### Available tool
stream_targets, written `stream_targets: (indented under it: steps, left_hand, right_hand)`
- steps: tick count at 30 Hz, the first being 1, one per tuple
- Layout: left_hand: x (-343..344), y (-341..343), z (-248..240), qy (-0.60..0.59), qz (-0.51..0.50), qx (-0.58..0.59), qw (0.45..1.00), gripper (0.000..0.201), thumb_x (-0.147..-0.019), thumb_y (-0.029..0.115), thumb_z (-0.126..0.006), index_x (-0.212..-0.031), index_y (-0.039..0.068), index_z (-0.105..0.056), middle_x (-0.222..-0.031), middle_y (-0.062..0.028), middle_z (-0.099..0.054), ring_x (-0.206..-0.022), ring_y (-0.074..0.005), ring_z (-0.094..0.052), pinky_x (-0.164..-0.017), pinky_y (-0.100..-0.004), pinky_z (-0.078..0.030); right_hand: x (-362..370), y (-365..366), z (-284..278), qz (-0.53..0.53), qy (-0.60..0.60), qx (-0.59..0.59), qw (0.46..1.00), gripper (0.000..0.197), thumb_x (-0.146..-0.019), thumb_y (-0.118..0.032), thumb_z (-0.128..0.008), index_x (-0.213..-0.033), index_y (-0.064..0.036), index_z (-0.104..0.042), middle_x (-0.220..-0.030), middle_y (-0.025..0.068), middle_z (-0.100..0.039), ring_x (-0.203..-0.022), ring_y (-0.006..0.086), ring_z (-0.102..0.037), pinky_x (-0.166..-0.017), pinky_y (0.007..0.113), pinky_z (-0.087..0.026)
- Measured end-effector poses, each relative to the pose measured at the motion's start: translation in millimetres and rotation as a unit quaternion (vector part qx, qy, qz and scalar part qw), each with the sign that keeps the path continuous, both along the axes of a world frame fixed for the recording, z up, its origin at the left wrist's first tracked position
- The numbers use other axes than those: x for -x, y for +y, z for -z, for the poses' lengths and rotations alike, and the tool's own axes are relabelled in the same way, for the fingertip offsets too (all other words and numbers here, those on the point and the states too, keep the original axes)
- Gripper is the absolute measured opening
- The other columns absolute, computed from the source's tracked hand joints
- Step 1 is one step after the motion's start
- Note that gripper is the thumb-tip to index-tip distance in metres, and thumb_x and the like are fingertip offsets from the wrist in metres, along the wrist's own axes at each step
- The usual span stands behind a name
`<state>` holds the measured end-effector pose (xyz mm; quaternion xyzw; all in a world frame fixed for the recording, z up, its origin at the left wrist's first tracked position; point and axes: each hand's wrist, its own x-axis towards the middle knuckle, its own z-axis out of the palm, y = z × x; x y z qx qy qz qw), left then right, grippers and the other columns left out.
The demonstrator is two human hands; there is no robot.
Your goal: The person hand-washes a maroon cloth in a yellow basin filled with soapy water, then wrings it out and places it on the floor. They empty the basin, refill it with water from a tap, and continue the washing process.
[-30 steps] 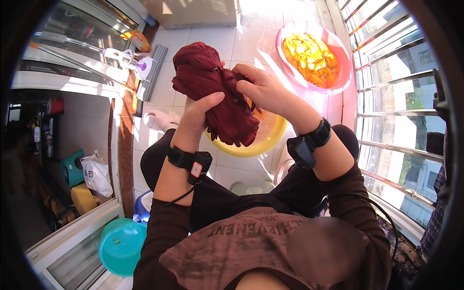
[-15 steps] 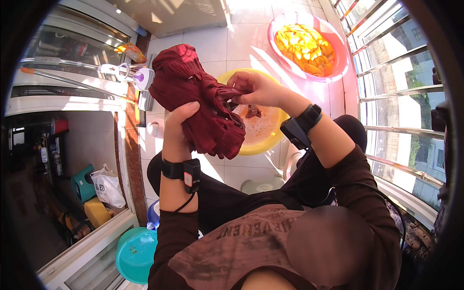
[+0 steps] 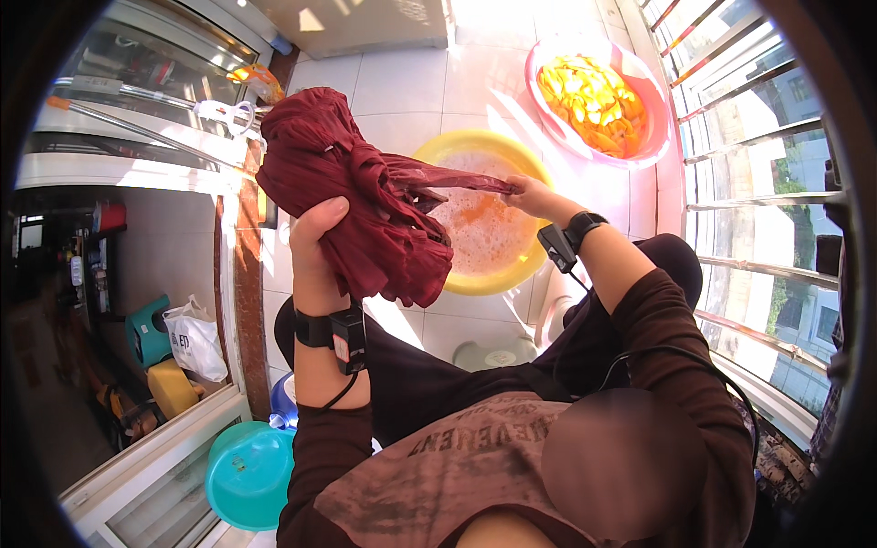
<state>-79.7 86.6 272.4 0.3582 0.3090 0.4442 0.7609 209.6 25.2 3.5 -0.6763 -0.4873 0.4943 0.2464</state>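
Note:
A bunched dark red cloth garment (image 3: 356, 210) hangs from my left hand (image 3: 317, 222), whose thumb presses on its near side while the other fingers are hidden beneath the folds. My right hand (image 3: 534, 198) is closed on a narrow strip of the same garment and holds it stretched out to the right. Under that strip stands a yellow basin (image 3: 516, 274) with foamy, orange-tinted water (image 3: 480, 233) in it. The bulk of the garment is left of the basin, partly over its left rim.
A pink basin (image 3: 660, 151) with yellow-orange cloth (image 3: 594, 100) stands at the far right, near the barred window (image 3: 767, 183). Mop poles (image 3: 146, 137) lean at the left. A teal basin (image 3: 247, 484) and a blue bottle (image 3: 283, 402) are beside me at lower left.
My right hand has moved right and slightly down, drawing a strip of the garment out taut. My left hand and the bundle have shifted slightly left.

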Motion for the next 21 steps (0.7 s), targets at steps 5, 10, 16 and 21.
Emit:
stream_targets:
  steps: [5,10,16,21]
  left_hand:
    - [2.9,2.2,2.5,0.001,0.000,0.023,1.000,0.055,-0.071,0.016,-0.058,-0.120,-0.005,-0.047,-0.107,-0.0173,-0.060,-0.092,-0.0279,-0.063,-0.085,-0.0389,-0.053]
    - [-5.8,7.4,17.2,-0.004,0.055,0.042,0.998,0.054,-0.071,0.014,-0.059,-0.120,-0.004,-0.047,-0.106,-0.0160,-0.060,-0.091,-0.0276,-0.062,-0.085,-0.0389,-0.053]
    - [-25.8,9.2,39.6,0.044,0.111,-0.017,0.993,0.054,-0.073,0.020,-0.059,-0.121,-0.002,-0.047,-0.105,-0.0155,-0.061,-0.090,-0.0258,-0.063,-0.084,-0.0364,-0.053]
    - [-43.9,6.5,48.0,0.024,0.143,0.009,0.989,0.054,-0.073,0.018,-0.058,-0.122,-0.002,-0.046,-0.108,-0.0151,-0.059,-0.095,-0.0249,-0.061,-0.085,-0.0355,-0.052]
  right_hand:
    - [3.8,18.3,-40.7,0.117,0.091,0.069,0.987,0.018,-0.087,-0.006,-0.053,-0.105,-0.0012,-0.053,-0.077,0.0069,-0.062,-0.071,0.0167,-0.063,-0.069,0.029,-0.051]
    - [24.5,32.1,-124.5,0.064,0.202,-0.105,0.972,0.017,-0.088,-0.003,-0.048,-0.105,0.0000,-0.053,-0.084,0.0057,-0.061,-0.073,0.0149,-0.063,-0.067,0.028,-0.053]
    - [53.8,18.1,-201.9,-0.038,0.193,-0.307,0.931,0.027,-0.083,-0.006,-0.052,-0.108,0.0029,-0.057,-0.118,0.0069,-0.050,-0.109,0.0161,-0.049,-0.093,0.028,-0.040]
    - [85.5,4.3,-201.7,0.010,0.417,-0.252,0.873,0.056,-0.088,-0.021,-0.061,-0.135,-0.0077,-0.033,-0.122,0.0071,-0.048,-0.117,0.0163,-0.043,-0.102,0.033,-0.034]
